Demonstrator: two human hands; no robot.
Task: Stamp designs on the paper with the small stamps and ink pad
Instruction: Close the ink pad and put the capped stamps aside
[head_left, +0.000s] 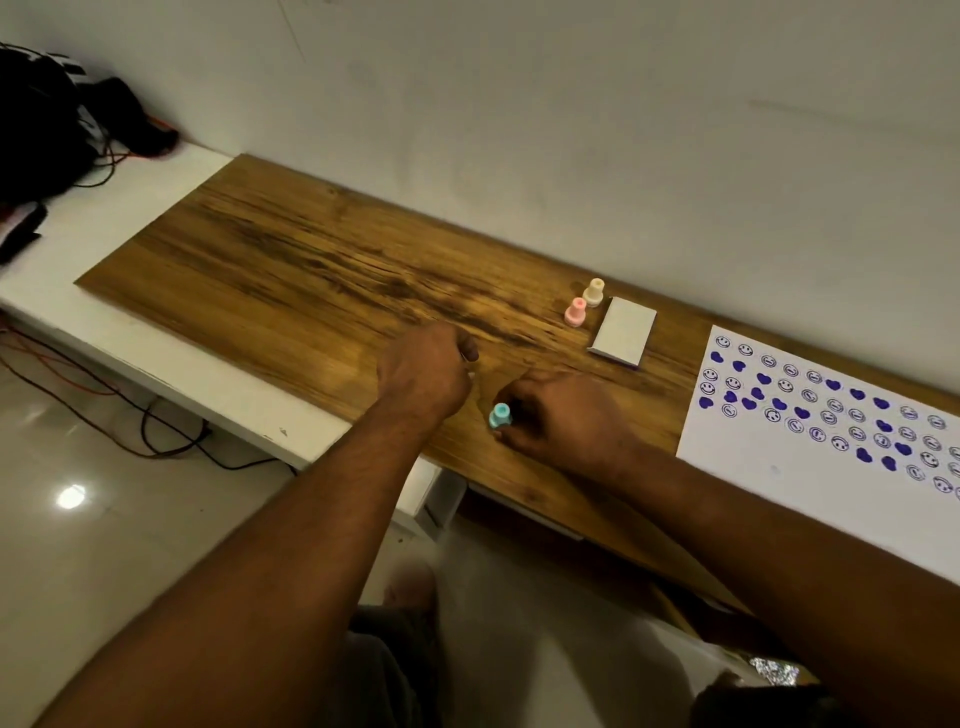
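A small turquoise plastic stamp with a knob-shaped top (501, 415) is held upright on the brown wood-grain board (291, 270), pinched at its side by the fingers of the right hand (563, 415), so that hand is closed on it. The left hand (423, 376) is curled into a loose fist just beside it, resting on or just over the board; whether anything is kept inside that fist cannot be told. The two hands are close together but not touching. The white sheet of paper (769, 462), already covered in rows of blue smiley faces and solid blue hearts, lies well to the right, and the flat white ink pad case (623, 332) lies between the hands and the paper, apparently shut, with a small pink stamp (575, 312) and a small cream stamp (594, 292) standing just beside its far left corner. The step in hand is judged to be either the taking up of the turquoise stamp or the setting of it down with the work nearly finished, since the paper is largely filled. If it is to be used, the pad would first have to be opened, best steadied by the left hand. The stamp should be pressed squarely on the ink, carried level, and set straight down on a bare patch near the paper's near edge, without rocking, so that neighbouring prints are not smeared.
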